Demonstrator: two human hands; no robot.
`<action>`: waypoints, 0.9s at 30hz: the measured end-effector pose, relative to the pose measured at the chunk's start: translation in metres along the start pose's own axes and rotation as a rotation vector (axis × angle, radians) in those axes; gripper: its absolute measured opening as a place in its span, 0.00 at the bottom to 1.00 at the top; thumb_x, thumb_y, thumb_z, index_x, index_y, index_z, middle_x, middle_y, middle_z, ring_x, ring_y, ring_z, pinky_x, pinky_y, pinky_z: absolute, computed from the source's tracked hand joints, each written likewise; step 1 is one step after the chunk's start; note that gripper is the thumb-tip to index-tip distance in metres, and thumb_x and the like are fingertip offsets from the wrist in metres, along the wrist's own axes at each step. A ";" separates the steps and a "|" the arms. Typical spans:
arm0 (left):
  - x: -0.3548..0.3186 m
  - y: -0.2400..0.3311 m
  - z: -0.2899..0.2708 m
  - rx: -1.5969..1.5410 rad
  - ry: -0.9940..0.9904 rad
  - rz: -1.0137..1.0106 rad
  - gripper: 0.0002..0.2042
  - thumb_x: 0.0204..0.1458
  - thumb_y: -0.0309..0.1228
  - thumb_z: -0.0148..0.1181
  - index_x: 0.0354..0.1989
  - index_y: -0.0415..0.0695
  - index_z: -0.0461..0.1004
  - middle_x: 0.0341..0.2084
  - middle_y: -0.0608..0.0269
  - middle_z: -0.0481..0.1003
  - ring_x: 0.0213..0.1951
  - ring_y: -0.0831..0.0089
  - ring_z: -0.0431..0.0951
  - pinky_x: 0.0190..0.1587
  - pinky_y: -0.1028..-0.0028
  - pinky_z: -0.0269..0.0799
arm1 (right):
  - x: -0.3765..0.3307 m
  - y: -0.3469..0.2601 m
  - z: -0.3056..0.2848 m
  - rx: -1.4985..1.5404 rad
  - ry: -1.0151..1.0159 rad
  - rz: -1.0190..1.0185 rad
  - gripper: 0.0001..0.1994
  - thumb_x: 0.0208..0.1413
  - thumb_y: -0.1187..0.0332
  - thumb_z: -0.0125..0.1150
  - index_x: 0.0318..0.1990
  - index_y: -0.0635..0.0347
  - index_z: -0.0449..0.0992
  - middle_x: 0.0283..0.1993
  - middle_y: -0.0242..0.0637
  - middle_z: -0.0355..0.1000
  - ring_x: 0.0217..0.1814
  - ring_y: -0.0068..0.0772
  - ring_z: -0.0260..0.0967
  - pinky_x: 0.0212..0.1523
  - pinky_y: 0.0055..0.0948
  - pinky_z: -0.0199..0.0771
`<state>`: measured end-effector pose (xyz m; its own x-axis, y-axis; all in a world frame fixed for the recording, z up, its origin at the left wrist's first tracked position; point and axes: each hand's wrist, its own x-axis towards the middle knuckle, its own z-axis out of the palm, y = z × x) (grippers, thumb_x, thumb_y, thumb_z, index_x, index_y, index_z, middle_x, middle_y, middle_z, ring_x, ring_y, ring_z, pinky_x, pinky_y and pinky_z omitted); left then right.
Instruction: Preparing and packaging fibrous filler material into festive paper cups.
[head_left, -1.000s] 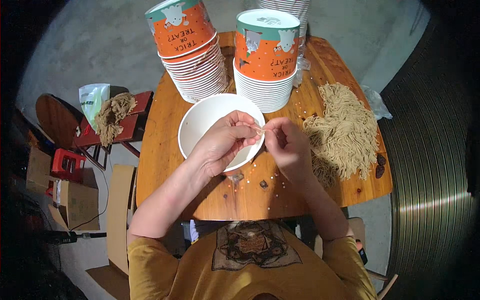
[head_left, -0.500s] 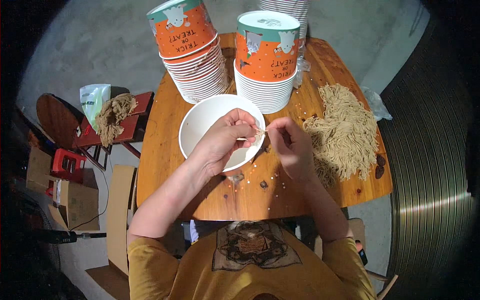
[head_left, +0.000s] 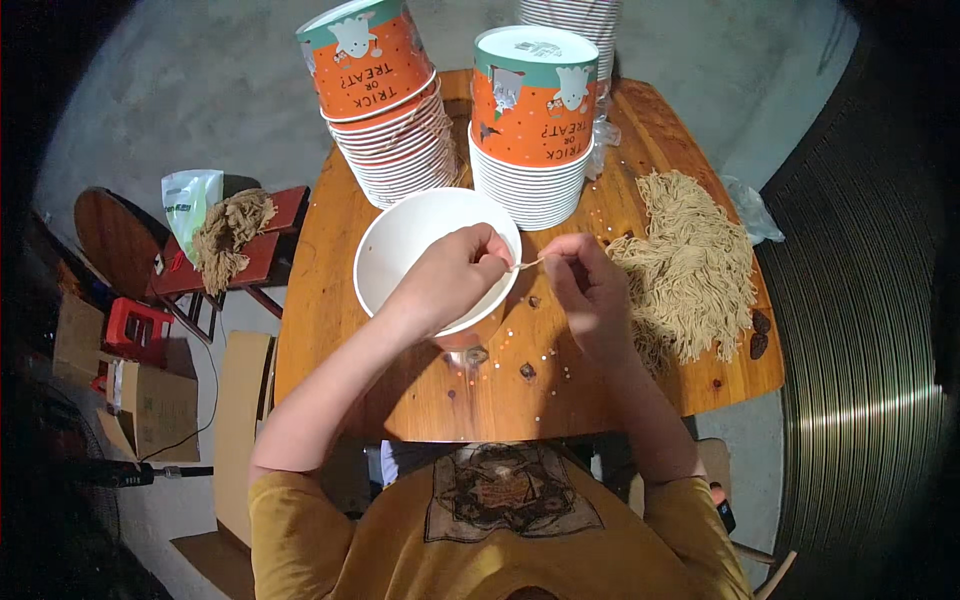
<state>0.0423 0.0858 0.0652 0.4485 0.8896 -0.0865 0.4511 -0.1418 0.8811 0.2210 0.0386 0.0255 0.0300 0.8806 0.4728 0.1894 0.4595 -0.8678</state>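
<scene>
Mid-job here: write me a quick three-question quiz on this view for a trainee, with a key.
1. True or false: the tan cord pile lies to the right of the open tub.
2. What runs between the left hand and the right hand?
3. The orange-topped bucket stack nearer that pile stands: A) rims up, B) rims down, C) sideways.

Key: 1. True. 2. A thin strand. 3. B.

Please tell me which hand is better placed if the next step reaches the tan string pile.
Right, probably: the right hand is nearer the tan string pile, while the left hand is farther off, over the white-lined bucket. Both appear to pinch a thin strand.
</scene>
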 end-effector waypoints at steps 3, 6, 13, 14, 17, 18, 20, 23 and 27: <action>0.000 -0.003 0.001 -0.193 -0.018 -0.013 0.05 0.52 0.26 0.52 0.35 0.39 0.70 0.28 0.65 0.73 0.29 0.79 0.70 0.36 0.81 0.67 | 0.000 -0.001 0.000 0.057 -0.019 0.026 0.02 0.58 0.73 0.53 0.35 0.61 0.69 0.21 0.26 0.63 0.21 0.14 0.59 0.24 0.18 0.61; 0.001 -0.003 0.005 -0.592 -0.030 -0.068 0.04 0.53 0.25 0.53 0.35 0.39 0.70 0.29 0.66 0.73 0.29 0.80 0.70 0.36 0.81 0.66 | 0.001 0.002 -0.001 0.041 -0.034 0.023 0.02 0.58 0.74 0.53 0.35 0.62 0.69 0.21 0.25 0.63 0.22 0.13 0.58 0.24 0.18 0.60; 0.005 0.000 0.002 -0.526 -0.112 0.023 0.05 0.55 0.27 0.55 0.37 0.40 0.71 0.31 0.69 0.72 0.32 0.83 0.68 0.38 0.83 0.64 | 0.018 -0.006 -0.007 -0.137 -0.145 -0.238 0.04 0.54 0.74 0.57 0.37 0.60 0.70 0.24 0.31 0.65 0.23 0.22 0.63 0.25 0.24 0.65; 0.006 0.000 0.003 -0.526 -0.112 0.024 0.05 0.55 0.27 0.55 0.37 0.40 0.71 0.31 0.69 0.72 0.32 0.83 0.68 0.38 0.83 0.64 | 0.023 -0.006 -0.008 -0.227 -0.165 -0.364 0.06 0.53 0.73 0.59 0.37 0.59 0.70 0.25 0.33 0.66 0.23 0.26 0.65 0.25 0.26 0.67; 0.007 0.003 0.005 -0.445 -0.081 0.076 0.04 0.55 0.27 0.55 0.34 0.40 0.73 0.27 0.71 0.71 0.28 0.85 0.65 0.34 0.83 0.62 | 0.034 -0.006 -0.011 -0.250 -0.164 -0.444 0.05 0.49 0.77 0.60 0.35 0.61 0.75 0.25 0.31 0.62 0.23 0.22 0.58 0.24 0.23 0.59; 0.007 0.004 0.005 -0.421 -0.084 0.042 0.04 0.56 0.27 0.54 0.33 0.40 0.73 0.26 0.72 0.71 0.28 0.85 0.65 0.34 0.83 0.62 | 0.037 -0.008 -0.012 -0.252 -0.163 -0.444 0.05 0.49 0.77 0.60 0.35 0.61 0.75 0.25 0.31 0.62 0.23 0.22 0.58 0.24 0.23 0.59; 0.006 0.002 0.003 -0.397 -0.084 0.009 0.04 0.56 0.27 0.54 0.32 0.40 0.73 0.26 0.72 0.70 0.28 0.85 0.65 0.34 0.83 0.62 | 0.041 -0.012 -0.014 -0.310 -0.203 -0.407 0.04 0.48 0.76 0.61 0.33 0.61 0.76 0.25 0.31 0.62 0.24 0.22 0.59 0.25 0.23 0.60; 0.007 -0.005 0.002 -0.427 -0.142 0.006 0.05 0.56 0.27 0.54 0.33 0.39 0.74 0.26 0.72 0.70 0.28 0.85 0.65 0.34 0.83 0.62 | 0.041 -0.009 -0.015 -0.376 -0.250 -0.329 0.04 0.50 0.71 0.61 0.34 0.56 0.76 0.27 0.33 0.65 0.28 0.28 0.67 0.29 0.27 0.69; 0.004 -0.002 0.004 -0.532 -0.182 -0.037 0.07 0.56 0.29 0.56 0.35 0.38 0.74 0.27 0.71 0.70 0.29 0.84 0.65 0.34 0.82 0.63 | 0.038 0.003 -0.012 -0.281 -0.193 -0.322 0.04 0.51 0.70 0.60 0.34 0.57 0.76 0.27 0.32 0.65 0.29 0.28 0.67 0.30 0.27 0.69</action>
<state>0.0462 0.0876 0.0610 0.5870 0.7939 -0.1586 0.0387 0.1682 0.9850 0.2349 0.0721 0.0428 -0.2518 0.7160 0.6511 0.4184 0.6872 -0.5939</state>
